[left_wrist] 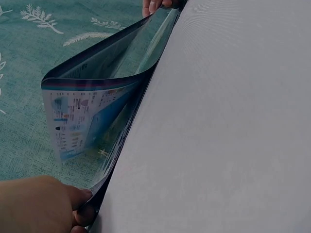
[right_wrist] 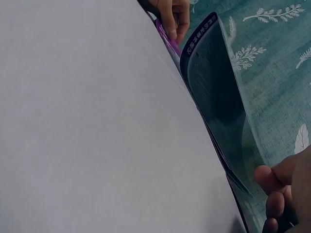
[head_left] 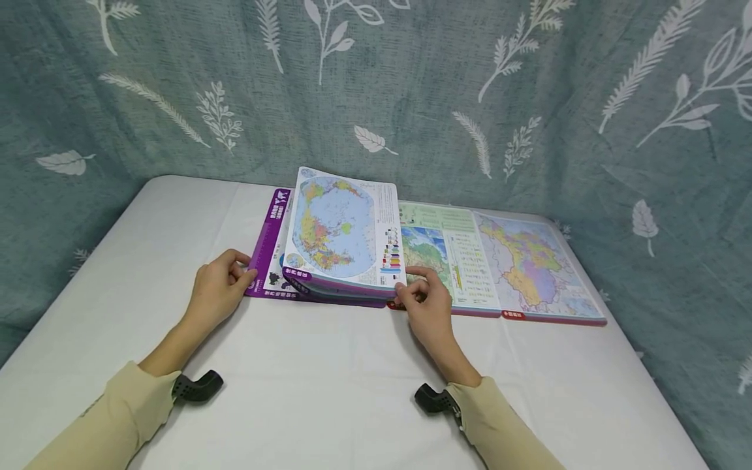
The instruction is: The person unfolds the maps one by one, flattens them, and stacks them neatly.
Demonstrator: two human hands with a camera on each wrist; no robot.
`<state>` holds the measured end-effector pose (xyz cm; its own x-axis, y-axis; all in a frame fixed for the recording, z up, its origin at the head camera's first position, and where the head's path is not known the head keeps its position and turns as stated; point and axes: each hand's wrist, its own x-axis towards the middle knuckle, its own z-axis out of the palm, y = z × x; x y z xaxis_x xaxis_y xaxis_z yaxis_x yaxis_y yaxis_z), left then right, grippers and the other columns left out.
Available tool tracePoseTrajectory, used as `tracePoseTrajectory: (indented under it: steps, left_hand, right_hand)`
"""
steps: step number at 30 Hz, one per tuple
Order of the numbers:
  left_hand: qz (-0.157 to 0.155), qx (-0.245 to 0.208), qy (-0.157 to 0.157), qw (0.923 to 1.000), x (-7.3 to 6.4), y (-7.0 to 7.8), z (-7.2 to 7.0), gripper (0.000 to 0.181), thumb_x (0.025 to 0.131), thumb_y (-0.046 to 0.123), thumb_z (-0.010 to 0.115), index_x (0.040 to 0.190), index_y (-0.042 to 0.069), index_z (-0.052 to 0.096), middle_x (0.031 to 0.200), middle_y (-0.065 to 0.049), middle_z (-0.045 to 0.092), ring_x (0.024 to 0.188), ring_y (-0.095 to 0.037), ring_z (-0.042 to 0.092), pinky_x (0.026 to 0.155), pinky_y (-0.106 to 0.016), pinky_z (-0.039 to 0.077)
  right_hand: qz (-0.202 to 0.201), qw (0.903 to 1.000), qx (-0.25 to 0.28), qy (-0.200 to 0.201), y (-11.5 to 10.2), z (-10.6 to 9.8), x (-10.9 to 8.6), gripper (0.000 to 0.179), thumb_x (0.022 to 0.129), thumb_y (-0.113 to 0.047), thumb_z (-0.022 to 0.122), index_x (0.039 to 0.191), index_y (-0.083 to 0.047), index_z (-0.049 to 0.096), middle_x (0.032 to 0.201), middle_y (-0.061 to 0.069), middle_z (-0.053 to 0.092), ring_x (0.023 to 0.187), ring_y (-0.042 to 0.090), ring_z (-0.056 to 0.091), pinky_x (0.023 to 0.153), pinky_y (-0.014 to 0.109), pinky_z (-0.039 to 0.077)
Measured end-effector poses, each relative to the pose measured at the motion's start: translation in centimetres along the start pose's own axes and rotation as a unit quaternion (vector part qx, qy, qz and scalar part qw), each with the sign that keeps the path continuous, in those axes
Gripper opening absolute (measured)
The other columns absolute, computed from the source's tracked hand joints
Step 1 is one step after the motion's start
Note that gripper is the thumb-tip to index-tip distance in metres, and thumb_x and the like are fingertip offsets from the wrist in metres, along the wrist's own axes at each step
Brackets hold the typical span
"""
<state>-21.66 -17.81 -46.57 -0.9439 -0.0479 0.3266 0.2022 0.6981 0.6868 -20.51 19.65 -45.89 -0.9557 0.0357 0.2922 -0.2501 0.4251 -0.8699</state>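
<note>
A fold-out map (head_left: 346, 228) lies across the table, its left panels stacked and its right panels spread flat. The upper left panel shows a world map and bows up off the purple-edged panel (head_left: 262, 241) below; its bulge (left_wrist: 77, 116) shows from the side in the left wrist view. My left hand (head_left: 220, 284) pinches the lower left corner of that purple-edged panel. At the lower right corner of the raised panel, my right hand (head_left: 427, 303) pinches the edge between thumb and fingers. The right wrist view shows the panel's curved underside (right_wrist: 218, 82).
A white cloth covers the table (head_left: 294, 405). Behind it hangs a teal curtain (head_left: 411, 98) with white leaf patterns. Two flat map panels (head_left: 523, 261) extend to the right. Black devices (head_left: 200, 386) sit at both sleeve cuffs.
</note>
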Motion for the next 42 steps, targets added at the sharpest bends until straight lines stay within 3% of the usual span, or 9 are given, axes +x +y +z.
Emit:
tracePoseTrajectory:
  steps: [12, 17, 22, 32, 42]
  left_hand:
    - [-0.005, 0.001, -0.007, 1.0000, 0.0, 0.2, 0.3, 0.021, 0.097, 0.010, 0.073, 0.113, -0.003, 0.068, 0.071, -0.007, 0.061, 0.063, -0.015, 0.047, 0.066, -0.034, 0.034]
    - [-0.002, 0.001, -0.005, 1.0000, -0.1, 0.2, 0.3, 0.021, 0.097, 0.010, 0.074, 0.113, -0.003, 0.069, 0.071, -0.007, 0.061, 0.062, -0.014, 0.046, 0.066, -0.034, 0.034]
    - [-0.005, 0.004, -0.005, 1.0000, -0.1, 0.1, 0.3, 0.021, 0.098, 0.010, 0.073, 0.113, -0.004, 0.068, 0.071, -0.008, 0.062, 0.063, -0.017, 0.047, 0.066, -0.033, 0.035]
    - [-0.002, 0.003, 0.000, 1.0000, 0.0, 0.0, 0.2, 0.021, 0.097, 0.010, 0.074, 0.113, -0.003, 0.068, 0.070, -0.007, 0.061, 0.063, -0.017, 0.047, 0.066, -0.033, 0.034]
    - [-0.006, 0.005, -0.005, 1.0000, -0.2, 0.0, 0.1, 0.022, 0.098, 0.010, 0.073, 0.114, -0.004, 0.067, 0.071, -0.008, 0.060, 0.063, -0.019, 0.048, 0.066, -0.034, 0.035]
  right_hand:
    - [0.013, 0.9998, -0.009, 0.013, 1.0, -2.0, 0.0, 0.032, 0.100, -0.009, 0.072, 0.130, -0.006, 0.064, 0.075, 0.015, 0.071, 0.069, 0.020, 0.069, 0.061, 0.019, 0.044]
    - [0.023, 0.9996, -0.013, 0.012, 0.8, -2.7, -0.1, 0.035, 0.100, -0.006, 0.071, 0.134, -0.001, 0.062, 0.077, 0.022, 0.071, 0.074, 0.034, 0.070, 0.062, 0.019, 0.040]
    - [0.031, 0.9995, -0.001, -0.001, -1.2, -3.6, -0.5, 0.037, 0.101, -0.002, 0.068, 0.135, 0.006, 0.059, 0.080, 0.029, 0.069, 0.079, 0.044, 0.068, 0.064, 0.019, 0.041]
    - [0.024, 0.9997, -0.004, 0.009, -1.7, -5.4, -0.6, 0.034, 0.101, -0.001, 0.066, 0.134, 0.007, 0.060, 0.081, 0.031, 0.068, 0.079, 0.043, 0.068, 0.069, 0.019, 0.045]
    - [0.045, 0.9983, -0.002, 0.038, -0.6, -7.1, -0.7, 0.032, 0.101, 0.000, 0.066, 0.132, 0.008, 0.062, 0.083, 0.034, 0.067, 0.074, 0.027, 0.071, 0.070, 0.015, 0.048]
